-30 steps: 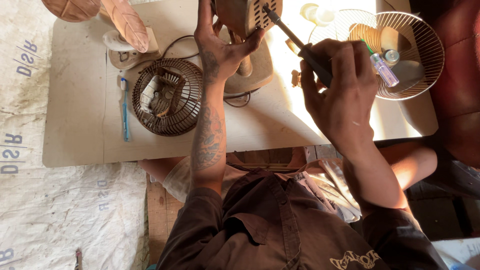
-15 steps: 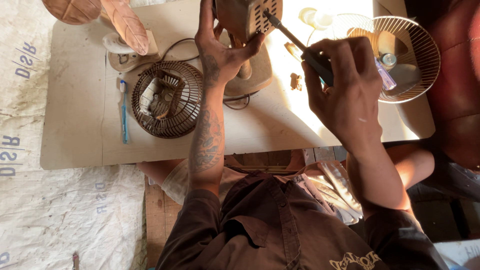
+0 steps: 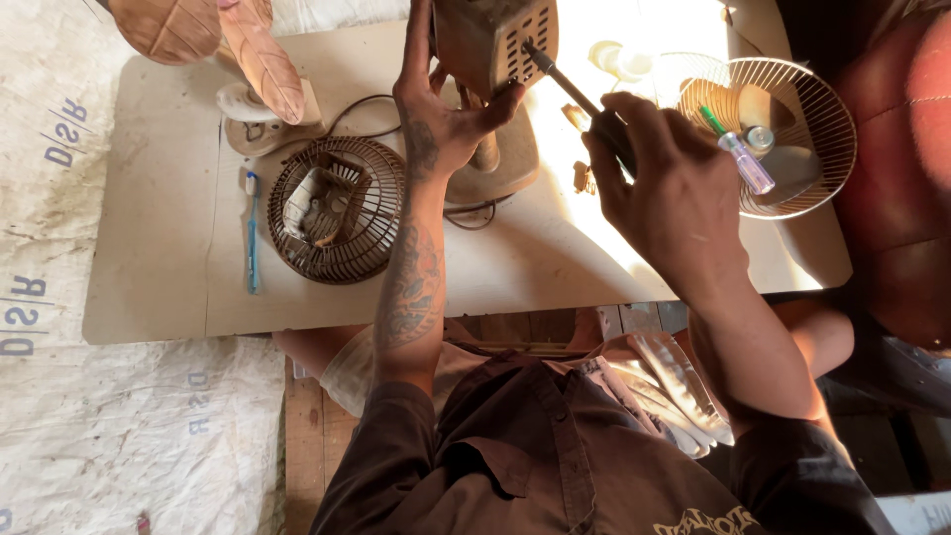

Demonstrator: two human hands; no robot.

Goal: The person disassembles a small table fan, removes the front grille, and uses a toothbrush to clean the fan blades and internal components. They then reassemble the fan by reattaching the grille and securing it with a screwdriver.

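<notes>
Head view: I see the left hand (image 3: 441,119) clasping the grimy brown vented fan motor housing (image 3: 495,40), thumb pressed on its slotted face. The right hand (image 3: 669,193) is closed around a black-shafted screwdriver (image 3: 570,87), tip at the vents. Left of the left hand lies a rusty round wire fan guard (image 3: 337,210); beyond the right hand, a pale wire fan guard (image 3: 792,89).

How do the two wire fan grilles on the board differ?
The left grille is dark and rusty; the right grille is pale, cream-white. The left grille holds a grey metal part; the right grille holds a clear-handled screwdriver and small bits. The right grille looks wider. Both are round wire cages lying on the board, neither in a hand.
</notes>
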